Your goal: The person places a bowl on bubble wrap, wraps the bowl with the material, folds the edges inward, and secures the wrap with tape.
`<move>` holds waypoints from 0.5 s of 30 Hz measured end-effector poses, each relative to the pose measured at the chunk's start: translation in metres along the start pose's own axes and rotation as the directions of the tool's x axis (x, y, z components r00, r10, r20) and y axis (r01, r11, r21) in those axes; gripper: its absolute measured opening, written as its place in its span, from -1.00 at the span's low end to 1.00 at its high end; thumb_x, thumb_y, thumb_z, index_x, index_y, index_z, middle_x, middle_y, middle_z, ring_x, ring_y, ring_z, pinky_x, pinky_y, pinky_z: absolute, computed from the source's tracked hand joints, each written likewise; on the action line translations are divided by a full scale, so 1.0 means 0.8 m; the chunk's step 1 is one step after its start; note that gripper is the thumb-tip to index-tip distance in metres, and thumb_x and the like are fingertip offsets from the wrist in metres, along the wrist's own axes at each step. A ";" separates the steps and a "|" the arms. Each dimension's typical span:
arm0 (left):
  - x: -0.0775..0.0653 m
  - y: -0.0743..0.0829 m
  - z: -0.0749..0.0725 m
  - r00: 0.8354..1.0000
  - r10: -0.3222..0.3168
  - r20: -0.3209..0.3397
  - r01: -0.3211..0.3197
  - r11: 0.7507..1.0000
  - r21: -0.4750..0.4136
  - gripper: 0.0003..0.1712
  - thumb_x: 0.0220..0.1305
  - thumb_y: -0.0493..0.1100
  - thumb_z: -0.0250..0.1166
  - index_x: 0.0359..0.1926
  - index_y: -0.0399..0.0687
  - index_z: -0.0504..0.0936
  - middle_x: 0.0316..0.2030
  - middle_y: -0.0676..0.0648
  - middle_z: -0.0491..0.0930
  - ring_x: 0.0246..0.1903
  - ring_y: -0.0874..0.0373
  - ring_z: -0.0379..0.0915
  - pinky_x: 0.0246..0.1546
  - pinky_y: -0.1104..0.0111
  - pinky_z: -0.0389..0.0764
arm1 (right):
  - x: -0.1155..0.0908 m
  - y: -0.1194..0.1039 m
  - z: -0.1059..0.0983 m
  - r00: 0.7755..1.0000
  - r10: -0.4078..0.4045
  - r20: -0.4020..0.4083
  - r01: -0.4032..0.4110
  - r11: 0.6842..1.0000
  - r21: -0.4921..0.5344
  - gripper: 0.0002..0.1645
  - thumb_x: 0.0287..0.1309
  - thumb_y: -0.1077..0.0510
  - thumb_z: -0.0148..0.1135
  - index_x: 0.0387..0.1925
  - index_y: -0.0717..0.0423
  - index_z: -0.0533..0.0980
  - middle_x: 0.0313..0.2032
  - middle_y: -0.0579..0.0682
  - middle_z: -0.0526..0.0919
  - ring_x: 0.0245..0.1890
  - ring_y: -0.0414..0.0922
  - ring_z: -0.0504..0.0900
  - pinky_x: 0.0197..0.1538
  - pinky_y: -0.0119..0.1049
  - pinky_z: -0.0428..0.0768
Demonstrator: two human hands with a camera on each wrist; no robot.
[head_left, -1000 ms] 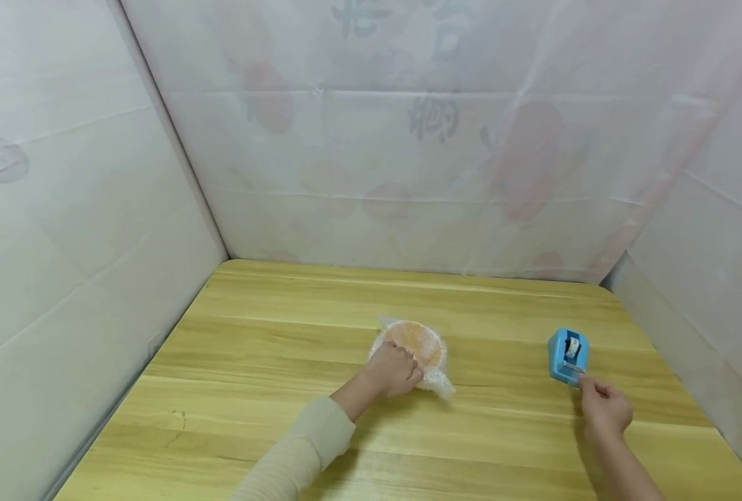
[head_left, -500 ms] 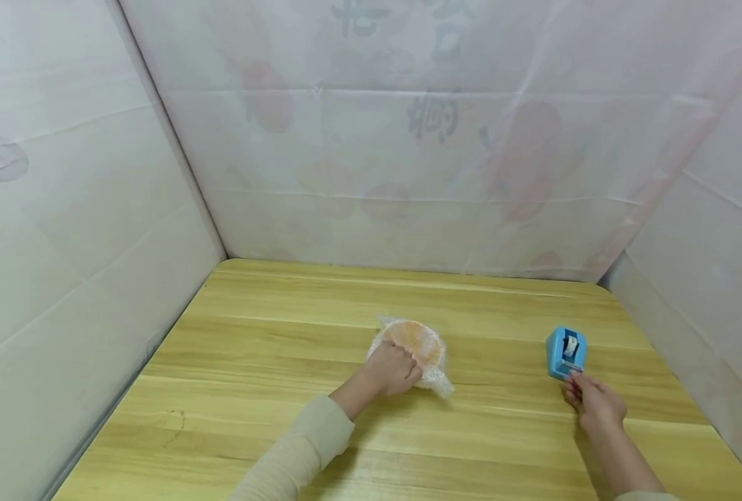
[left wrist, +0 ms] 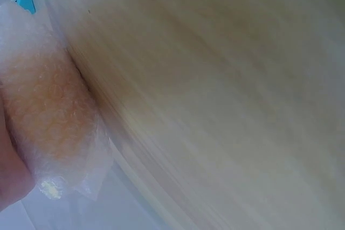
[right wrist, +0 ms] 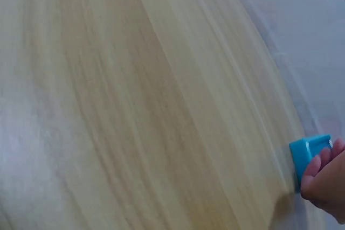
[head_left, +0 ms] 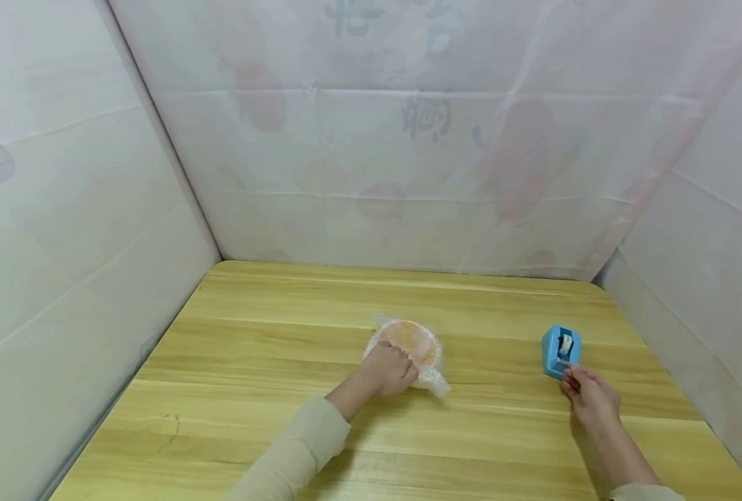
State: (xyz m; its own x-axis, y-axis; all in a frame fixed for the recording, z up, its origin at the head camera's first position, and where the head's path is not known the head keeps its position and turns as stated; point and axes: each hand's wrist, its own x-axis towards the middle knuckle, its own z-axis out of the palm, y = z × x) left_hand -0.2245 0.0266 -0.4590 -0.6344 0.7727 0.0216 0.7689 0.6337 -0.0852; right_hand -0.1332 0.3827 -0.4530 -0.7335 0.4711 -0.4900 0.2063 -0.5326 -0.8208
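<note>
Near the middle of the table lies an orange round object [head_left: 413, 339] wrapped in clear bubble wrap [head_left: 435, 381]. My left hand [head_left: 388, 369] grips its near left side, fingers curled into the wrap. In the left wrist view the bubble-wrapped bundle [left wrist: 51, 106] shows large beside part of that hand. On the right stands a blue tape dispenser [head_left: 551, 351] with a roll of tape [head_left: 566, 344]. My right hand [head_left: 593, 400] is at its front end, thumb and forefinger pinching the tape's end by the cutter. In the right wrist view, curled fingers [right wrist: 318, 168] partly cover the dispenser [right wrist: 303, 157].
The wood-grain table [head_left: 271, 313] has rounded far corners. Pale printed sheets [head_left: 371, 139] hang as walls behind it and on both sides, the right one [head_left: 709, 278] not far beyond the dispenser.
My right hand has moved slightly up and left, closer against the dispenser's front. My left hand stays on the wrapped bundle. The whole head view has shifted a little.
</note>
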 end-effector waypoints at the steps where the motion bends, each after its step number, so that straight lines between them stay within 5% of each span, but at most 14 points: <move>1: -0.001 0.000 0.000 1.000 0.000 0.002 0.000 1.000 -0.005 -0.51 0.37 -0.02 -0.29 -0.68 0.08 0.34 -0.33 0.08 0.60 -0.19 0.21 0.54 -0.12 0.37 0.44 | 0.001 0.001 -0.001 1.000 -0.001 0.005 0.001 1.000 0.018 -0.66 0.25 0.22 0.02 -0.60 0.01 0.58 -0.56 -0.15 0.58 -0.43 -0.31 0.54 -0.26 -0.50 0.58; 6: -0.004 0.000 -0.002 1.000 -0.001 0.012 0.001 0.999 -0.037 -0.50 0.37 -0.03 -0.30 -0.69 0.09 0.33 -0.16 0.07 0.64 -0.08 0.21 0.54 -0.05 0.36 0.44 | 0.004 0.004 -0.005 0.999 0.021 0.042 -0.026 0.992 0.125 -0.72 0.24 0.23 0.02 -0.54 0.07 0.58 -0.51 -0.13 0.56 -0.38 -0.31 0.54 -0.17 -0.50 0.56; 11: -0.004 -0.002 -0.004 1.000 -0.002 0.011 0.003 0.999 -0.038 -0.51 0.36 -0.04 -0.28 -0.73 0.09 0.24 -0.43 0.11 0.57 -0.31 0.25 0.51 -0.13 0.38 0.44 | 0.000 0.002 -0.006 0.985 0.020 0.170 -0.051 0.983 0.179 -0.83 0.20 0.22 0.10 -0.43 0.06 0.60 -0.42 -0.12 0.59 -0.29 -0.31 0.55 -0.04 -0.52 0.53; 15: -0.003 -0.003 -0.004 1.000 0.001 0.017 -0.001 0.999 -0.035 -0.51 0.36 -0.05 -0.28 -0.74 0.08 0.20 -0.59 0.12 0.38 -0.47 0.27 0.38 -0.16 0.38 0.44 | -0.006 0.003 0.000 0.963 -0.067 0.260 0.045 0.995 0.089 -0.84 0.19 0.20 0.12 -0.43 0.03 0.61 -0.44 -0.15 0.61 -0.32 -0.32 0.57 -0.12 -0.53 0.55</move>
State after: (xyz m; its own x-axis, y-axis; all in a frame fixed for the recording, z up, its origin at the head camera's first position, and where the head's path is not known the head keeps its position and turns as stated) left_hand -0.2243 0.0232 -0.4556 -0.6348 0.7726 0.0041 0.7716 0.6342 -0.0498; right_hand -0.1295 0.3790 -0.4524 -0.8886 0.3066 -0.3412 0.1147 -0.5716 -0.8124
